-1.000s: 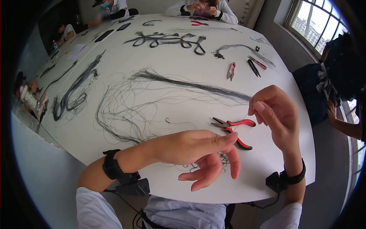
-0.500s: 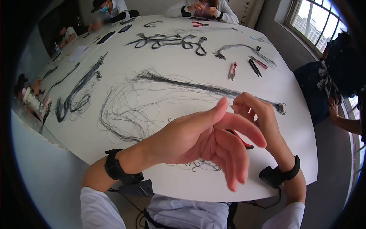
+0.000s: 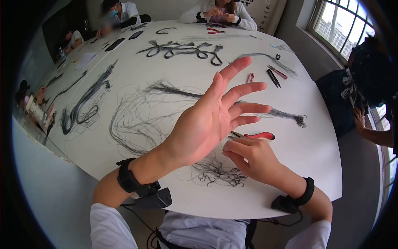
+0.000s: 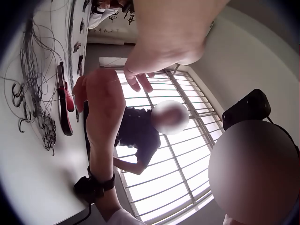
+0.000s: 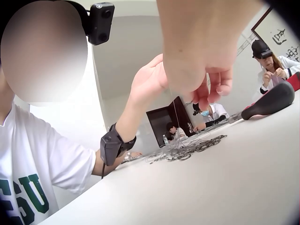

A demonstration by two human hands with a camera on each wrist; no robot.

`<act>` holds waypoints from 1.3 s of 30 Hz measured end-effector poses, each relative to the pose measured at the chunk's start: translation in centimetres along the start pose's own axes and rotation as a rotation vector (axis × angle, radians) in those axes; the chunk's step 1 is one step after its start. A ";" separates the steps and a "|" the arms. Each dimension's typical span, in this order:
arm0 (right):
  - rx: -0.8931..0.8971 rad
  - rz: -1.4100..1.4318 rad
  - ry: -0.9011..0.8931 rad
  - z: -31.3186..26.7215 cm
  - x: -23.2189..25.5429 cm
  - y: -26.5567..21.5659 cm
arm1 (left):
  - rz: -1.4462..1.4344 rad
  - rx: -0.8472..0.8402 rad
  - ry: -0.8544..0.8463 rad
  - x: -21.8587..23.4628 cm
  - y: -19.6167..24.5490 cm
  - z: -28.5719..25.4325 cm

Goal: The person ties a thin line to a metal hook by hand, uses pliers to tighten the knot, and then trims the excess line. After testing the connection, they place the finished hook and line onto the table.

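Note:
My left hand [image 3: 209,114] is raised over the table, palm up, fingers straight and spread, with a thin dark thread [image 3: 220,120] looped across the palm. Just below it my right hand [image 3: 259,159] pinches the lower end of that thread between thumb and curled fingers. In the right wrist view the thread hangs between the two hands. Under them lies a tangle of threads with small hooks [image 3: 224,176]. Pliers with red and black handles [image 3: 263,135] lie behind the right hand, partly hidden by it.
A long dark thread bundle [image 3: 178,89] and loose threads [image 3: 128,133] spread over the white table [image 3: 298,174]. Looped bundles [image 3: 182,49], black snips [image 3: 273,78] and phones [image 3: 115,44] lie farther back. Other people sit around the table; one stands at the right.
The left hand has turned palm up and spread its fingers. My right hand has come down and toward me, below the left palm, uncovering the bundle's far right end and part of the pliers.

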State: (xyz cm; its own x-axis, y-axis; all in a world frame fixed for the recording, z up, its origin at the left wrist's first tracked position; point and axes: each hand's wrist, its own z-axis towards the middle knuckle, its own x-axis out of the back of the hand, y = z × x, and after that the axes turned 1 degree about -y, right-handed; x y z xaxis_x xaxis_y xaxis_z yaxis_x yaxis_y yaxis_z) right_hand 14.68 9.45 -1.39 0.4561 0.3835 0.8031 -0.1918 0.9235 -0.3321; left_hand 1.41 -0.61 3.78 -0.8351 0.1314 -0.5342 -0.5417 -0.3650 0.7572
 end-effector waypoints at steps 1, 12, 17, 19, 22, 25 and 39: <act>-0.006 0.015 -0.021 -0.2 -0.1 -0.1 | 0.099 -0.008 0.000 0.4 -0.2 0.1; 0.134 -0.120 -0.084 0.0 3.0 -2.7 | 0.776 0.323 0.094 2.5 -3.4 -0.7; 0.131 -0.167 -0.065 0.1 4.9 -1.9 | 0.605 0.701 -0.083 1.2 -2.0 -1.4; 0.149 -0.187 -0.078 -0.1 5.3 -1.7 | 0.483 0.711 -0.119 0.9 -1.8 -1.7; 0.143 -0.192 -0.117 -0.2 5.8 -1.5 | 0.384 0.704 -0.100 1.0 -1.6 -2.0; 0.152 -0.121 -0.103 -0.3 5.8 -1.2 | 0.380 0.698 -0.124 0.8 -1.5 -2.3; 0.168 -0.011 0.031 -0.3 4.9 1.1 | 0.427 0.570 -0.064 0.8 -1.9 -2.7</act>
State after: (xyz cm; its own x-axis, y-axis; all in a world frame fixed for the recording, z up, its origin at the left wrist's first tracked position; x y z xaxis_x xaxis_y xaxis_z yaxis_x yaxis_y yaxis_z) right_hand 16.98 12.34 2.05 0.4850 0.3758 0.7897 -0.3284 0.9151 -0.2338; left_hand 2.06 -2.30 0.92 -0.9799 0.1444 -0.1375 -0.1173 0.1401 0.9832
